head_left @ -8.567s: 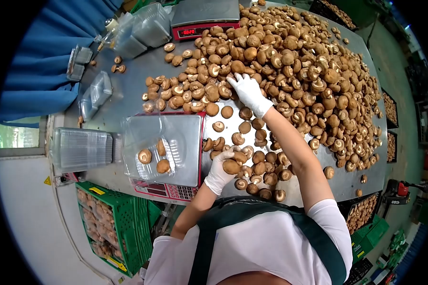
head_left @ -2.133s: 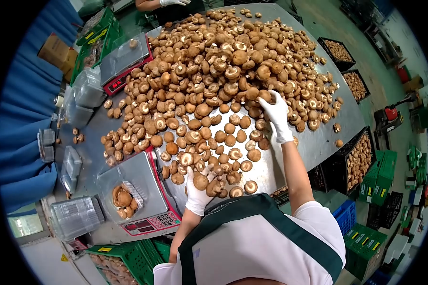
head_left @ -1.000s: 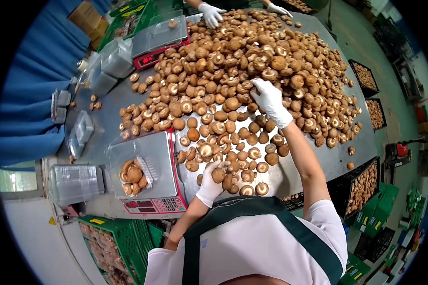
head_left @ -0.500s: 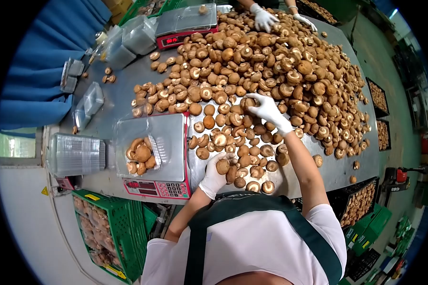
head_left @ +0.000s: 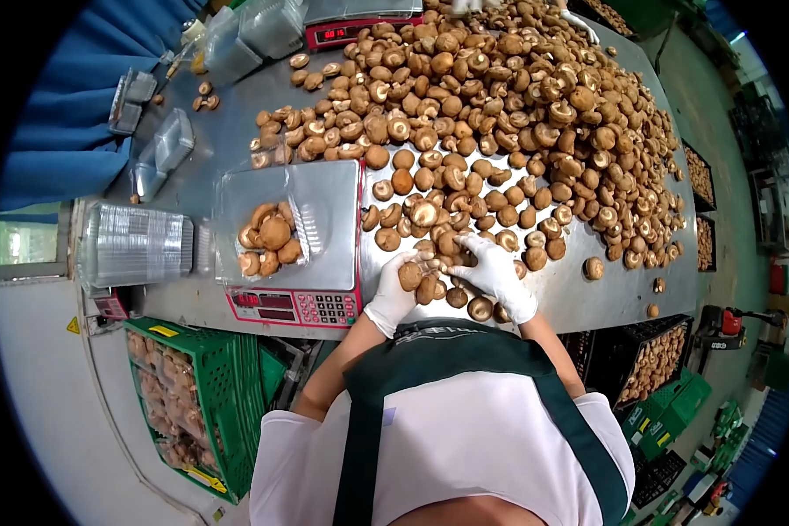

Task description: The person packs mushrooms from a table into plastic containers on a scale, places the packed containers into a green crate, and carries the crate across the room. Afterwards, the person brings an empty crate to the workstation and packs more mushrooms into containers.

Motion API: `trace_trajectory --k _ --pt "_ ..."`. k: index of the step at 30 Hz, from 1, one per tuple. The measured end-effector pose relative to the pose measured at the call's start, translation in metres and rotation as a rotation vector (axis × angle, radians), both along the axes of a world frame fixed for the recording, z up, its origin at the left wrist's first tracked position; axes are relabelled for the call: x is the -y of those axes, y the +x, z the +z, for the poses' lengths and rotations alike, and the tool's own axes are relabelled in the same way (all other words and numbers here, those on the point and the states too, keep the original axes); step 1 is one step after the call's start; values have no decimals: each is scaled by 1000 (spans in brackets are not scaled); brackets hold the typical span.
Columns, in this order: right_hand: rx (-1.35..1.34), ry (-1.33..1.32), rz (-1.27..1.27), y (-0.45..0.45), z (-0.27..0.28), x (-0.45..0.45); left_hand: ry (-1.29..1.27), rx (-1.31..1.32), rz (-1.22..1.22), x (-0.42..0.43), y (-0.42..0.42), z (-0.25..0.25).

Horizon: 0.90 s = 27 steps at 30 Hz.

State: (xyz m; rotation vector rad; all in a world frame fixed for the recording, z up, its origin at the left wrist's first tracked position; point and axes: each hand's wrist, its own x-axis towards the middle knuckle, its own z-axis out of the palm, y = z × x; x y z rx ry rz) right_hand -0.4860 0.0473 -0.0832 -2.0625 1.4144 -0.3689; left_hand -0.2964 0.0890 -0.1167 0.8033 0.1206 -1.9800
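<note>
In front of my apron, my gloved left hand (head_left: 393,294) is curled around a few shiitake mushrooms (head_left: 419,280), caps outward. Close beside it on the right, my gloved right hand (head_left: 498,282) has its fingers and thumb around a mushroom (head_left: 448,245); its palm side is hidden. Loose mushrooms (head_left: 423,213) lie around both hands on the metal table. To the left, a digital scale (head_left: 335,254) with a red frame carries a clear plastic tray (head_left: 296,219) with several mushrooms (head_left: 273,232) in it.
A large mushroom heap (head_left: 535,105) covers the far and right table. Stacked clear trays (head_left: 140,245) stand left. A second scale (head_left: 337,33) is at the back, near another person's gloved hand (head_left: 579,24). Below the table edge are a green crate (head_left: 215,394) and black crate (head_left: 653,359).
My right hand has come back from the heap's edge to beside my left hand. The view has shifted, so the table sits higher. My left hand still holds mushrooms.
</note>
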Motion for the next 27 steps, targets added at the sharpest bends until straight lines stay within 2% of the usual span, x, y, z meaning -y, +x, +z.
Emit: trace_trajectory --k 2,4,6,10,11,12,13,14,15,16,20,21,22,23,24,25,26,27 --pt "37 -156 -103 -6 -2 -11 -15 4 -38 -12 13 -4" --pt "68 -233 -203 -15 -1 -16 0 11 -107 -19 24 14" --pt "62 -158 -268 -18 6 -18 6 2 -143 -23 33 17" --pt "82 -198 -162 5 -4 -16 -19 -7 -189 -24 44 24" --pt "-32 -99 -151 14 -3 -15 -59 26 -229 -25 48 29" --pt "-23 -158 -150 20 -11 -14 -101 61 -270 -24 51 36" --pt "-21 -151 -193 23 -16 -11 -249 173 -280 -28 53 48" --pt "-19 -144 -233 24 -18 -7 -256 175 -280 -27 58 56" --pt "85 -28 -336 25 -19 -6 -258 101 -285 -28 65 62" --pt "40 92 -397 27 -11 -4 -259 28 -291 -28 71 68" --pt "19 51 -391 29 -18 -3 -381 180 -235 -36 90 82" --pt "-82 33 -342 35 -13 -4 -301 67 -229 -35 97 83" --pt "-180 13 -291 41 -11 -4 -298 71 -230 -36 104 87" --pt "-119 14 -290 42 -10 -3 -344 153 -219 -37 109 93" --pt "-90 123 -322 44 -1 -1 -393 234 -205 -37 115 100" --pt "216 168 -398 45 -3 -2 -384 204 -170 -37 123 107" --pt "524 213 -466 44 -5 -2 -445 312 -124 -38 130 122" --pt "751 334 -474 44 0 0 -466 300 -76 -35 142 122"
